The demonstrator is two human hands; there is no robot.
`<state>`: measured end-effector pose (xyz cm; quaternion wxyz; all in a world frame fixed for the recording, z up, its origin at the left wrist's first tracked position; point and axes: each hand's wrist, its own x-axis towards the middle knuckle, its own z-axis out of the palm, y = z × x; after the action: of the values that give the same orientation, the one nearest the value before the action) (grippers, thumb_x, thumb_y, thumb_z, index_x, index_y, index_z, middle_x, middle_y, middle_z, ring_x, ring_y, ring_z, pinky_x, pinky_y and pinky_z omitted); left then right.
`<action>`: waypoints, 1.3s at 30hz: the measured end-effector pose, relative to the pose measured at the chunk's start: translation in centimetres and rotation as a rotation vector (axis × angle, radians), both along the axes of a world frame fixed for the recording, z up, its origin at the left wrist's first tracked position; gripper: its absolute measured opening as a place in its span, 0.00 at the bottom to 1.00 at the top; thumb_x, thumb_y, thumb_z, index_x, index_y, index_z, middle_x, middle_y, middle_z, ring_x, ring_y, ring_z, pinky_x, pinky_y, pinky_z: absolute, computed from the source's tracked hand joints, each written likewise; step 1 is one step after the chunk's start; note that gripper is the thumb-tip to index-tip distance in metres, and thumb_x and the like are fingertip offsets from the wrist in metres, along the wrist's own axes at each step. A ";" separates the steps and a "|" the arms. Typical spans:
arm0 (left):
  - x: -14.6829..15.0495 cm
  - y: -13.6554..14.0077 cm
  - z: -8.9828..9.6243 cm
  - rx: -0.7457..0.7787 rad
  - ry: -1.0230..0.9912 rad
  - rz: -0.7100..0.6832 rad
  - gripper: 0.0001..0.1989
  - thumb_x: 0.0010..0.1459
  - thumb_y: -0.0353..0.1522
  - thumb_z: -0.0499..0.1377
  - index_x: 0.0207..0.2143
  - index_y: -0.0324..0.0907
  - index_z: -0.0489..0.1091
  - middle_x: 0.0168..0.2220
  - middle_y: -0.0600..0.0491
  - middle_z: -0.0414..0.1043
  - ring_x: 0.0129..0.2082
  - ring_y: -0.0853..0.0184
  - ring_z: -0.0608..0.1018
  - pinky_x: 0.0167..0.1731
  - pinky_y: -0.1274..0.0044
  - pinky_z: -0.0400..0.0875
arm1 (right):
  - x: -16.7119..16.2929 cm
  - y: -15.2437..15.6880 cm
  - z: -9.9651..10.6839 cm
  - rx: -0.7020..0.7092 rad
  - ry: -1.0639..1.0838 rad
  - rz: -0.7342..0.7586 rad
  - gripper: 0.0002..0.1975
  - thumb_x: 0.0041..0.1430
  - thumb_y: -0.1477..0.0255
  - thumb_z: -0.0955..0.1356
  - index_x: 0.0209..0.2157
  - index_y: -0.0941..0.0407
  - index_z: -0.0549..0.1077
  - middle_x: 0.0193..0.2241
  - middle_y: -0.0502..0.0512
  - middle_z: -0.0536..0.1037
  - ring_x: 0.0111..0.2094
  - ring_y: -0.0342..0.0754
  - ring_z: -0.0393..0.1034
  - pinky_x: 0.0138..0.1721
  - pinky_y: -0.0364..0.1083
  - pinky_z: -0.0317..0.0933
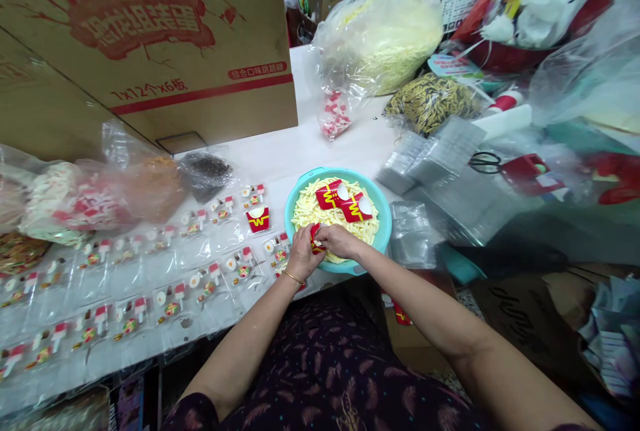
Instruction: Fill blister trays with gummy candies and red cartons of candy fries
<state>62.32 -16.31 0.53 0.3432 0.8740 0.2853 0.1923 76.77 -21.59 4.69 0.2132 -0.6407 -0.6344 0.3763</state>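
My left hand (301,254) is closed around a small red fries carton (315,236) over the near-left part of a turquoise basin (385,218). At the carton's mouth, the fingers of my right hand (341,243) are pinched together, with pale bits showing at the tips. Miniature fries (307,208), pale yellow sticks, fill the basin. On top of them lie two more red cartons, a left one (327,195) and a right one (357,208), each with a yellow zigzag mark. Another red carton (258,219) rests on the table left of the basin.
Rows of clear packets (173,298) with tiny food pieces cover the table's left side. Behind them stand a big cardboard box (200,84) and filled bags (155,184). A large bag of pale sticks (395,44) is at the back. Clear plastic stacks (450,151) and scissors (485,162) lie right.
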 end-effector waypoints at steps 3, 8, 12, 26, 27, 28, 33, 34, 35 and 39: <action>-0.7 0.8 0.1 -0.014 0.031 -0.008 0.32 0.41 0.30 0.60 0.50 0.40 0.53 0.44 0.47 0.62 0.45 0.59 0.66 0.46 0.65 0.62 | 1.4 -1.0 -0.6 0.021 0.155 -0.173 0.12 0.53 0.76 0.61 0.36 0.56 0.74 0.35 0.52 0.76 0.35 0.44 0.69 0.38 0.43 0.60; -2.5 2.7 0.4 -0.020 0.067 0.072 0.32 0.41 0.33 0.61 0.49 0.40 0.54 0.42 0.48 0.62 0.43 0.60 0.67 0.45 0.67 0.63 | 1.5 -3.5 -2.3 -0.106 -0.218 -0.244 0.17 0.47 0.73 0.67 0.42 0.56 0.71 0.37 0.58 0.73 0.38 0.50 0.67 0.40 0.48 0.60; -3.1 2.9 0.4 -0.017 0.076 0.083 0.32 0.41 0.33 0.61 0.50 0.39 0.54 0.42 0.47 0.62 0.44 0.60 0.66 0.46 0.68 0.63 | -1.3 -3.7 -4.0 -0.067 -0.464 -0.174 0.18 0.46 0.76 0.66 0.43 0.58 0.69 0.38 0.62 0.71 0.40 0.52 0.64 0.40 0.48 0.58; -1.9 1.8 1.1 -0.037 0.111 0.014 0.32 0.41 0.33 0.61 0.50 0.41 0.53 0.43 0.48 0.62 0.45 0.59 0.66 0.45 0.67 0.62 | 2.2 -2.0 -0.5 -0.194 0.852 -0.540 0.17 0.39 0.65 0.71 0.32 0.60 0.71 0.24 0.49 0.71 0.23 0.40 0.64 0.27 0.41 0.59; -1.5 1.7 1.1 -0.034 0.102 0.002 0.32 0.41 0.33 0.61 0.50 0.41 0.53 0.43 0.47 0.61 0.45 0.59 0.66 0.45 0.67 0.62 | 1.9 -1.7 -0.5 -0.200 0.841 -0.518 0.18 0.39 0.65 0.71 0.34 0.59 0.71 0.26 0.50 0.72 0.25 0.40 0.65 0.28 0.41 0.60; -1.2 1.6 1.0 -0.031 0.096 -0.006 0.33 0.41 0.32 0.61 0.50 0.40 0.53 0.43 0.47 0.61 0.45 0.59 0.66 0.45 0.67 0.62 | 1.7 -1.4 -0.6 -0.196 0.804 -0.505 0.19 0.40 0.66 0.70 0.36 0.59 0.71 0.28 0.51 0.73 0.27 0.41 0.66 0.29 0.41 0.61; -0.3 1.5 0.8 -0.030 0.099 0.025 0.33 0.40 0.33 0.61 0.49 0.40 0.54 0.42 0.47 0.62 0.44 0.59 0.66 0.44 0.67 0.63 | 0.6 -0.8 -1.3 -0.009 0.277 -0.414 0.14 0.52 0.70 0.64 0.42 0.58 0.69 0.37 0.56 0.72 0.36 0.45 0.66 0.38 0.46 0.61; -0.2 1.4 0.7 -0.031 0.093 0.033 0.32 0.40 0.33 0.62 0.49 0.40 0.54 0.42 0.47 0.62 0.44 0.59 0.67 0.44 0.66 0.63 | 0.2 -0.7 -1.2 0.031 0.145 -0.363 0.12 0.54 0.72 0.62 0.40 0.59 0.70 0.36 0.57 0.72 0.37 0.46 0.66 0.40 0.46 0.60; 0.0 1.3 0.7 -0.030 0.086 0.044 0.32 0.40 0.32 0.61 0.49 0.40 0.54 0.42 0.47 0.62 0.44 0.59 0.67 0.44 0.66 0.63 | -0.2 -0.5 -1.1 0.062 0.032 -0.307 0.11 0.55 0.74 0.61 0.38 0.59 0.71 0.35 0.57 0.73 0.38 0.46 0.65 0.41 0.47 0.59; 0.4 0.9 0.6 -0.041 0.066 0.063 0.28 0.40 0.30 0.61 0.46 0.39 0.56 0.41 0.48 0.63 0.44 0.60 0.67 0.44 0.66 0.63 | -0.7 0.1 0.1 0.073 -0.086 -0.053 0.11 0.54 0.79 0.59 0.29 0.59 0.72 0.30 0.55 0.73 0.34 0.45 0.65 0.37 0.44 0.58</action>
<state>62.68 -15.44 1.15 0.3452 0.8632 0.3278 0.1684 76.04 -21.45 4.84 0.2190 -0.6646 -0.6391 0.3193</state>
